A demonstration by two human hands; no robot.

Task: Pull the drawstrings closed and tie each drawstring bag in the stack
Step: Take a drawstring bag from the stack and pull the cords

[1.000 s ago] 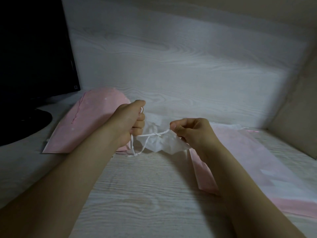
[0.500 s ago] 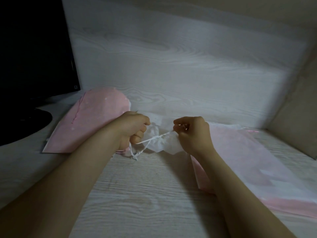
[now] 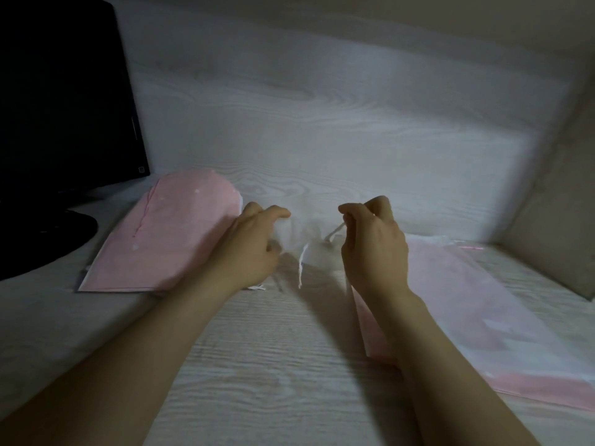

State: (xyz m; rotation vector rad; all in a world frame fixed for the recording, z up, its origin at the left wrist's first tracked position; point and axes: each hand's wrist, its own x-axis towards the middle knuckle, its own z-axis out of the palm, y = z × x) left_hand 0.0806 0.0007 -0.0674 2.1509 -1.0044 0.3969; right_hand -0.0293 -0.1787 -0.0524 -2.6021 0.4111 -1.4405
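Two bare hands work over a pale wood-grain desk (image 3: 273,365) that fills most of the view, with a dark monitor (image 3: 61,98) standing far off to the left of them. Just right of the hands, and running back under the right forearm, lies a flat stack of pink drawstring bags (image 3: 476,317) under a thin white sheet. On the other side, touching the left wrist, rests a second pile of pink bags (image 3: 167,239) with a rounded top end. Between the two hands sits the gathered white mouth of the bag being tied (image 3: 317,243), bunched and somewhat blurred. The right hand (image 3: 373,249) is raised with thumb and forefinger pressed together on a white drawstring (image 3: 336,231) that runs down from the pinch into the gathered cloth. The left hand (image 3: 251,249) has its fingers loosely curled and partly spread beside the bunch — whether it grips any cord I cannot tell. One loose cord end (image 3: 302,265) hangs down from the bunch between the hands, and another short piece (image 3: 256,287) lies on the desk just below the left hand.
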